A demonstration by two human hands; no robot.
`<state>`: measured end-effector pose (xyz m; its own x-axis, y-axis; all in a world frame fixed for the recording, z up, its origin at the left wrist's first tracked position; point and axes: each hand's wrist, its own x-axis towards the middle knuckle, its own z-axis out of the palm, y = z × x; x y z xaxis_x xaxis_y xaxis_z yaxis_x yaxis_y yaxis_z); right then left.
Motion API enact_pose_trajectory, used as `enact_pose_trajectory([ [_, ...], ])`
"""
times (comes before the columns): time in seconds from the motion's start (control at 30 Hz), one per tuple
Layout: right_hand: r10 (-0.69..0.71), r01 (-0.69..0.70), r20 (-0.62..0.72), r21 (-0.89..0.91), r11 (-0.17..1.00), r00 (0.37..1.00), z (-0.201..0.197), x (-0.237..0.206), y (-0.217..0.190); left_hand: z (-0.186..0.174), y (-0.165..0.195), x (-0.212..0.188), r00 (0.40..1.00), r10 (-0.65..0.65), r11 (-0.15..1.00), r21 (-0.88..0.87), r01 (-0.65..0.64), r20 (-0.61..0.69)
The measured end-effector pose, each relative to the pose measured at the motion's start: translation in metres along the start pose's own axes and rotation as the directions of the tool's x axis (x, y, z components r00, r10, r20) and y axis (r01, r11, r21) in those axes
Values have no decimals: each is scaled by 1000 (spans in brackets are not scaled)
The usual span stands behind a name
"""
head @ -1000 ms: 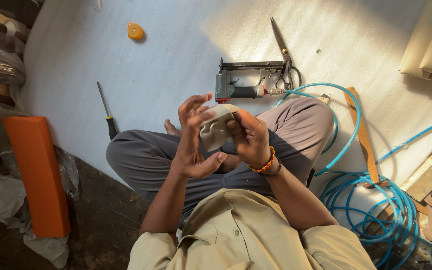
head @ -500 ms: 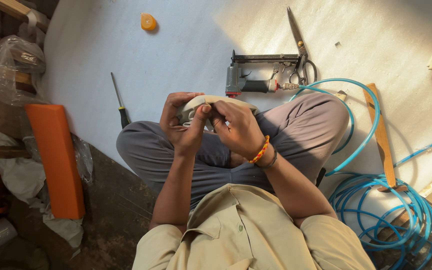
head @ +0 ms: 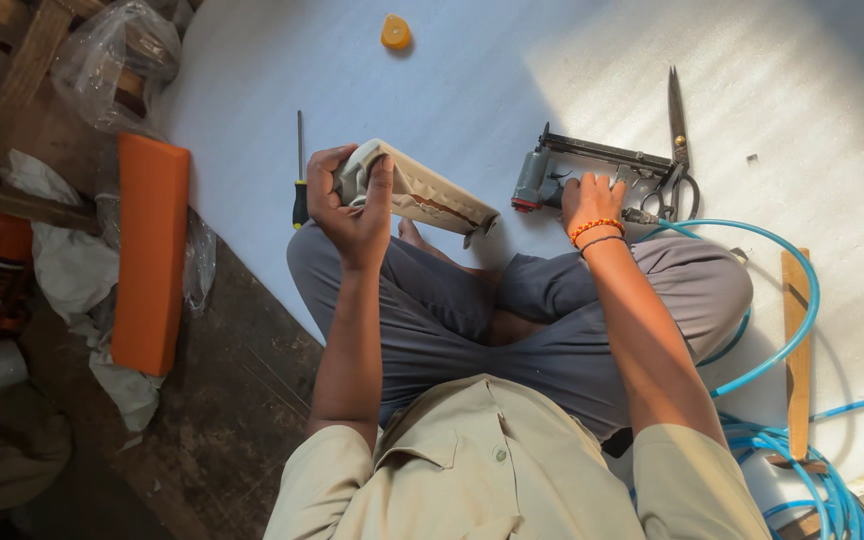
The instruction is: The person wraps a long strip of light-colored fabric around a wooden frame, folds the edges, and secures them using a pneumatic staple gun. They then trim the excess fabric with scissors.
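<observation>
Holding a padded piece, reaching for a staple gun

Head view: a beige fabric-covered padded piece (head: 417, 190) is gripped at its end by the left hand (head: 352, 205), fingers closed round it, above the crossed legs. The right hand (head: 592, 198) is laid on the pneumatic staple gun (head: 577, 170) on the white sheet (head: 512, 70), fingers curled loosely over it. Scissors (head: 677, 150) lie just beside the gun; a screwdriver (head: 299, 175) lies near the left hand.

Beige padded piece (head: 417, 188): elongated, fabric-wrapped, held off the floor at scene centre-left, its long axis slanting down to the right; cloth bunched at the gripped left end. Pneumatic staple gun (head: 592, 170): grey body, long dark magazine, lying flat on the white sheet, right of the piece, blue air hose (head: 782, 300) attached.
</observation>
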<state>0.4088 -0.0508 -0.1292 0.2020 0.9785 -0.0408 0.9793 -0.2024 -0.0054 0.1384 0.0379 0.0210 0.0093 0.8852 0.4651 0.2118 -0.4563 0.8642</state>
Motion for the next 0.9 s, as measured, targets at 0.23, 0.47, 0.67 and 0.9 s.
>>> enact_pose_trajectory([
  [0.23,-59,19,154,252,968,986,-48,29,19,11,2,0,998,33,990,142,-26,-45],
  [0.47,-60,457,-610,522,720,790,-125,-20,8,25,6,10,993,104,977,190,-92,-54],
  [0.67,173,229,-287,929,292,942,-130,-72,-53,31,12,7,990,111,978,187,-93,-87],
  [0.9,182,166,-265,887,431,947,-114,-75,-79,33,6,0,987,142,976,178,-128,-70],
])
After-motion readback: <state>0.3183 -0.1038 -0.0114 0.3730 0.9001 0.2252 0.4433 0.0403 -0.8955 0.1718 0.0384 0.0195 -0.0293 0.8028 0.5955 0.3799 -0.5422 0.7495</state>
